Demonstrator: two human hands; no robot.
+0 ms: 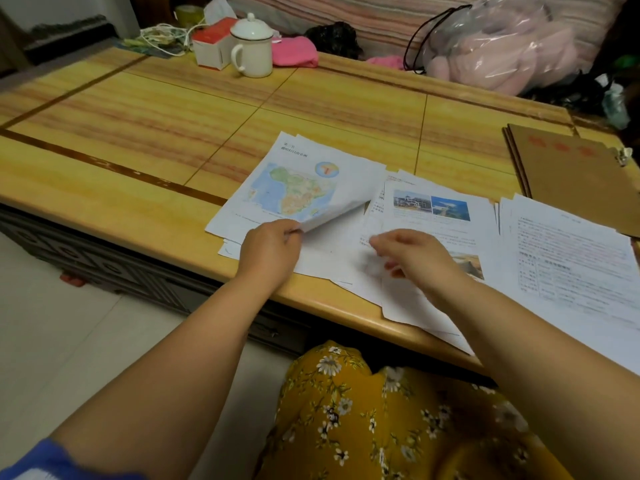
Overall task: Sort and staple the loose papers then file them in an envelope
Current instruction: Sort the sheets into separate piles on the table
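Loose printed papers lie spread over the near right part of the table (145, 109). My left hand (272, 249) pinches the near right corner of the map sheet (294, 181) and curls it upward off the sheets below. Just right of it, my right hand (415, 259) hovers blurred over the sheet with photos (433, 209), fingers loosely bent, holding nothing that I can see. A stack of text pages (571, 258) lies further right. Brown kraft envelopes (575, 174) lie at the far right with a metal clip (623, 155) on them.
At the back stand a white lidded mug (252, 46), a red and white box (211, 45), tangled cables (162, 36) and pink cloth (294, 51). A plastic bag with a pink soft thing (502, 43) sits at the back right. My knees in yellow floral fabric (381, 417) are under the table's front edge.
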